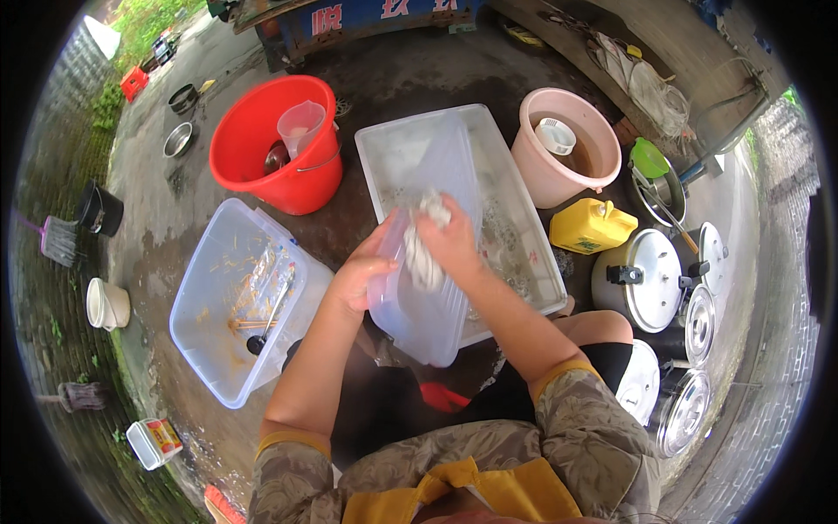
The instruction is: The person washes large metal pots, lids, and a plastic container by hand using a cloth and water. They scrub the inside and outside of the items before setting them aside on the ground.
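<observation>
My left hand grips the near left edge of a translucent plastic bin lid, which is tilted over a white rectangular tub. In my right hand is a bunched whitish cloth, pressed against the lid. Sudsy, cloudy water lies in the tub. To the left stands a clear plastic storage bin with food scraps, chopsticks and a black-headed ladle inside.
Beyond the bin is a red bucket holding a clear jug. At right stand a pink bucket with brownish water, a yellow jug, a metal pan with a green bowl, and several lidded pots.
</observation>
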`<state>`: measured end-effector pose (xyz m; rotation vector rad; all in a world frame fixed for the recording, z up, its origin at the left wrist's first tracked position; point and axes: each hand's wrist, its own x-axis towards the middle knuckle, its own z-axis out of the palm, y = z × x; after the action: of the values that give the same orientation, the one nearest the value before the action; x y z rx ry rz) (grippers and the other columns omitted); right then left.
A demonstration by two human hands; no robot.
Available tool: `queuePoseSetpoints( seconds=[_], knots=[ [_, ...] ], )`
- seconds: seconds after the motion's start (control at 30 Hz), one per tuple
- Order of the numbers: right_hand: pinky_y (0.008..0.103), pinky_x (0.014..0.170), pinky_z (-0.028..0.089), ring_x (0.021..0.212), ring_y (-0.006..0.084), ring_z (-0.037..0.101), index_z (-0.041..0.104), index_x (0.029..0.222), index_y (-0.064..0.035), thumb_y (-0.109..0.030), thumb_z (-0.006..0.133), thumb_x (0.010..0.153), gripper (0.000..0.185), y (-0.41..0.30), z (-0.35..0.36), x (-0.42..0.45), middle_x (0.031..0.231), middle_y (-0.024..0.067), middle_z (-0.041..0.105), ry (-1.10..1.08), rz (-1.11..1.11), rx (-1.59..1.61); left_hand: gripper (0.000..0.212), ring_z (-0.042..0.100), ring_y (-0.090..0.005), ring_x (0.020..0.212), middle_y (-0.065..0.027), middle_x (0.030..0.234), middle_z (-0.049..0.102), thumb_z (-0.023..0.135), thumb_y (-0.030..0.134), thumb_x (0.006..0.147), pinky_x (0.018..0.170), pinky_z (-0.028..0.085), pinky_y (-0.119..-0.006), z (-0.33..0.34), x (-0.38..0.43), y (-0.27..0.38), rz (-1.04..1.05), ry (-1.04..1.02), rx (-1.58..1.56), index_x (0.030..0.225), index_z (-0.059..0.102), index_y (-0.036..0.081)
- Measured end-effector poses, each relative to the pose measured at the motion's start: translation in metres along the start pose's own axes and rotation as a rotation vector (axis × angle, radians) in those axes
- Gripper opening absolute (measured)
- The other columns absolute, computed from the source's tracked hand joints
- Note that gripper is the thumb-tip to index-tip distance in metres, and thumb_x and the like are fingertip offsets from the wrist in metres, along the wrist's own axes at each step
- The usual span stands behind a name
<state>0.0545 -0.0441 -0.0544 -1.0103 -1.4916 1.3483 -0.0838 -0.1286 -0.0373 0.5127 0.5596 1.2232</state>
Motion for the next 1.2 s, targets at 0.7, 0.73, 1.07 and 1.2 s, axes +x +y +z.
queuePoseSetpoints(
  seconds=[0.7, 0.73, 1.07, 1.2],
  knots=[
    [0.0332, 0.074, 0.049, 0.083, 0.0271, 0.063, 0.058, 0.105, -0.0067, -0.020, 0.066, 0.069, 0.040, 0.035, 0.023, 0.007, 0.091, 0.0143, 0.064, -0.464, -0.138, -0.172, 0.081, 0.047, -0.0241, 0.117, -0.0046, 0.133, 0.042, 0.057, -0.006, 0.057, 0.099, 0.039, -0.039, -0.049, -0.008, 0.002, 0.298, 0.255, 0.035, 0.133, 0.035, 0.009],
    [0.0328, 0.073, 0.050, 0.082, 0.0255, 0.063, 0.058, 0.106, -0.0068, -0.019, 0.065, 0.069, 0.039, 0.034, 0.025, 0.023, 0.090, 0.0140, 0.064, -0.402, -0.197, -0.208, 0.081, 0.047, -0.0241, 0.117, -0.0046, 0.133, 0.042, 0.057, -0.006, 0.057, 0.099, 0.039, -0.039, -0.047, -0.011, 0.003, 0.293, 0.248, 0.040, 0.133, 0.035, 0.009],
    [0.0330, 0.071, 0.051, 0.076, 0.0209, 0.065, 0.063, 0.098, -0.0033, -0.025, 0.063, 0.072, 0.034, -0.046, 0.009, 0.160, 0.088, 0.0141, 0.066, -0.326, 0.014, -0.249, 0.084, 0.036, -0.0497, 0.122, -0.0053, 0.140, 0.034, 0.058, -0.001, 0.062, 0.097, 0.036, -0.057, -0.034, -0.048, 0.004, 0.176, 0.032, -0.130, 0.139, 0.027, 0.011],
    [0.0335, 0.067, 0.050, 0.073, 0.0211, 0.064, 0.062, 0.095, -0.0032, -0.027, 0.065, 0.072, 0.033, -0.048, 0.042, 0.102, 0.083, 0.0126, 0.065, -0.594, -0.120, -0.240, 0.084, 0.035, -0.0483, 0.122, -0.0100, 0.138, 0.037, 0.059, 0.003, 0.060, 0.100, 0.034, -0.056, -0.038, -0.059, 0.010, 0.254, 0.098, -0.215, 0.138, 0.030, 0.010]
  ],
)
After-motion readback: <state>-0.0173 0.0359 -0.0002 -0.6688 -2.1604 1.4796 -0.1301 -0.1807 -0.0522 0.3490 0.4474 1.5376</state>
